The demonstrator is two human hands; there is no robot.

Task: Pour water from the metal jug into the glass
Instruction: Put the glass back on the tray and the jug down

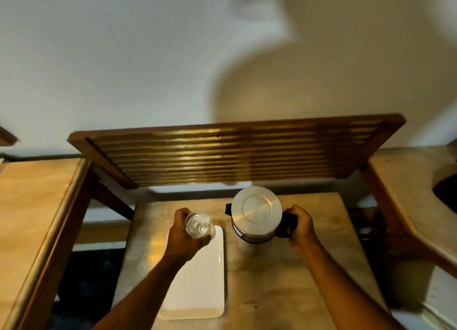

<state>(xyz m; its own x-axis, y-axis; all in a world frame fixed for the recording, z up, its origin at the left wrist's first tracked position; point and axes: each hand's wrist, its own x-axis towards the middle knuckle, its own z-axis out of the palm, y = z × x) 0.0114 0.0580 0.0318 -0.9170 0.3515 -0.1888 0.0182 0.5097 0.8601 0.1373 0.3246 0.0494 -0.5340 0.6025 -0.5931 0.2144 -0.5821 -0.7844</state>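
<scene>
A clear glass (199, 224) is held upright over the far end of a white rectangular tray (197, 287), with my left hand (184, 233) wrapped around it. To its right stands the metal jug (256, 212), lid on, upright on the small wooden table (284, 280). My right hand (300, 227) is closed around the jug's black handle on its right side. The jug's dark spout points left, toward the glass. Whether the glass holds water is hard to tell from above.
A slatted wooden headboard (235, 151) rises just behind the table against a pale wall. Wooden surfaces flank the table at the left (32, 218) and right (408, 193), with gaps between them and the table.
</scene>
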